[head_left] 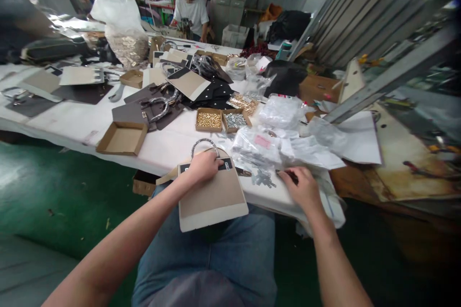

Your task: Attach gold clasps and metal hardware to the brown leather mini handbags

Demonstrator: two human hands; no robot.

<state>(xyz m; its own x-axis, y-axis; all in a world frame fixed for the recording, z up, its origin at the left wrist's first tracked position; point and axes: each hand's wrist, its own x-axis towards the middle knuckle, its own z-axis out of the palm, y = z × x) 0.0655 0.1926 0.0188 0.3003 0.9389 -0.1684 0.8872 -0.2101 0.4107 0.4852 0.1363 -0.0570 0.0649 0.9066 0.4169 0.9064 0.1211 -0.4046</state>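
Left hand [205,168] curls over the top of a beige panel [212,196], as seen from the head camera, gripping it just below a plastic-wrapped handle [201,142] that loops up at twelve o'clock. The panel slants over the worker's jeans [241,254], at the near edge of a white-covered table [167,143]. Toward three o'clock from it, the right hand [303,187] rests by the table's edge, fingers bent and nearly together; something small and dark shows at the fingertips, but whether it is held cannot be told. Between the hands, at the right hand's nine o'clock, lies a loose heap of flat metal pieces [264,180]. Gold-coloured hardware [209,119] and silver-coloured hardware [236,120] fill small boxes at twelve and one o'clock from the panel. Good handling here likely calls for a firm left grip, so the panel cannot slide off the lap, and a light right pinch that takes one piece by its edge without scattering the others over the table's rim.
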